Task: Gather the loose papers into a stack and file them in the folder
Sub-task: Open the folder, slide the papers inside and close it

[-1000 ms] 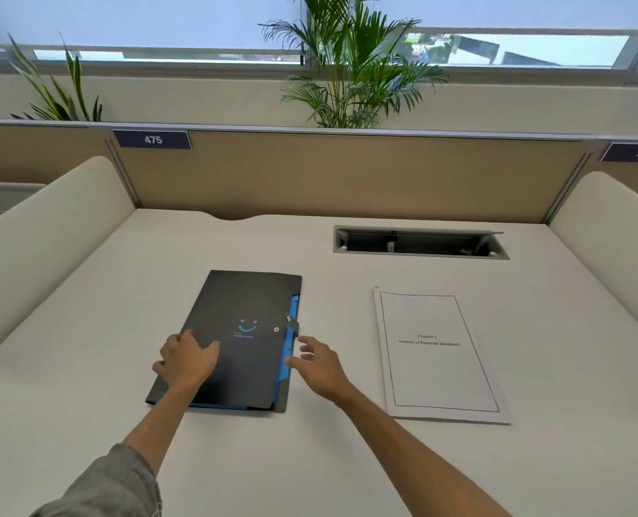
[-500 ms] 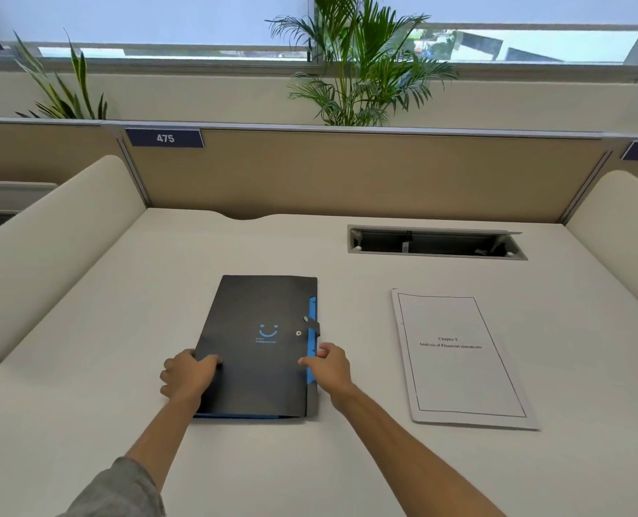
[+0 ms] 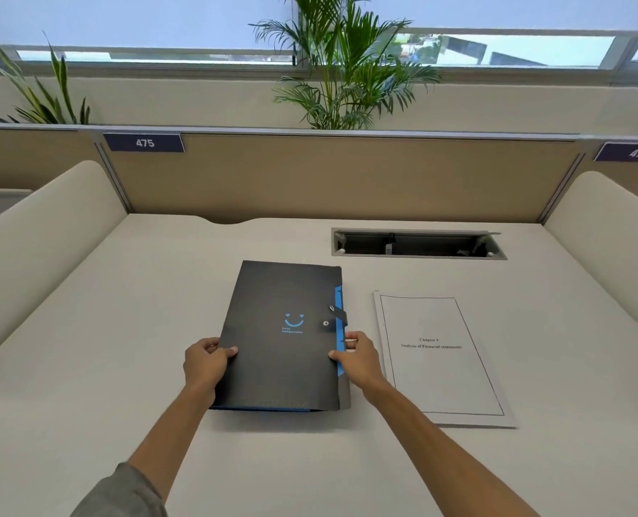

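A closed black folder [image 3: 284, 304] with a blue smiley print and a blue right edge lies on the white desk [image 3: 123, 367], its snap strap fastened at the right side. My left hand [image 3: 205, 361] grips its left edge, thumb on the cover. My right hand [image 3: 358, 358] grips the right edge just below the strap, thumb on top. The folder's near end seems slightly raised off the desk. A neat stack of white papers [image 3: 440, 371] with a printed title page lies flat to the right of the folder, untouched.
An open cable slot [image 3: 418, 243] is sunk into the desk behind the papers. Padded cream dividers [image 3: 41, 236] flank both sides, and a tan partition closes the back. Potted plants stand behind it.
The folder has been turned from slanted to nearly straight and sits closer to the papers. Both hands went from resting on it to gripping its left and right edges.
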The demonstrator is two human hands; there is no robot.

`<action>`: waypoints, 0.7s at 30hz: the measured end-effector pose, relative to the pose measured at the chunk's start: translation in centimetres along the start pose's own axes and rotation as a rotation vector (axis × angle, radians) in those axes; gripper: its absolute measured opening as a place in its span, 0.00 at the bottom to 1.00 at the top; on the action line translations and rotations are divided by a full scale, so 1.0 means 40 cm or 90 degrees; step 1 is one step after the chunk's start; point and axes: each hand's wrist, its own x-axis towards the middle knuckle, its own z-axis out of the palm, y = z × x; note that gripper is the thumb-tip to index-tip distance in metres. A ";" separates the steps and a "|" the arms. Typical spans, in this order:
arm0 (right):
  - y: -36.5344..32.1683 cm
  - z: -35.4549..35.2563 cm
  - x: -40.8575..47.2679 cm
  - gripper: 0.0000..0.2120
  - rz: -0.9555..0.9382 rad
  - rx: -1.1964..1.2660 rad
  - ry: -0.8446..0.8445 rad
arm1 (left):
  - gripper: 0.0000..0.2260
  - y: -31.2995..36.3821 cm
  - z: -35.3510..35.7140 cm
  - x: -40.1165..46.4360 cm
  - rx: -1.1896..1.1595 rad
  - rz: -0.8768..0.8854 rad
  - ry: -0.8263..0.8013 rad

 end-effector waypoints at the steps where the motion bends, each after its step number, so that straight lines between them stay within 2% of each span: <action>1: 0.002 -0.014 0.001 0.23 -0.003 -0.008 0.009 | 0.19 0.003 0.014 -0.013 -0.001 0.001 -0.002; 9: 0.040 -0.087 -0.002 0.22 -0.024 -0.132 0.027 | 0.18 -0.009 0.111 -0.088 0.089 0.032 0.001; 14: 0.067 -0.092 -0.011 0.10 -0.068 -0.272 0.030 | 0.15 -0.038 0.135 -0.105 0.260 0.053 0.032; 18: 0.070 -0.093 -0.018 0.19 -0.117 -0.410 0.021 | 0.18 -0.045 0.146 -0.111 0.442 0.083 0.048; 21: 0.067 -0.102 -0.020 0.18 -0.167 -0.474 0.017 | 0.20 -0.037 0.158 -0.120 0.501 0.098 0.061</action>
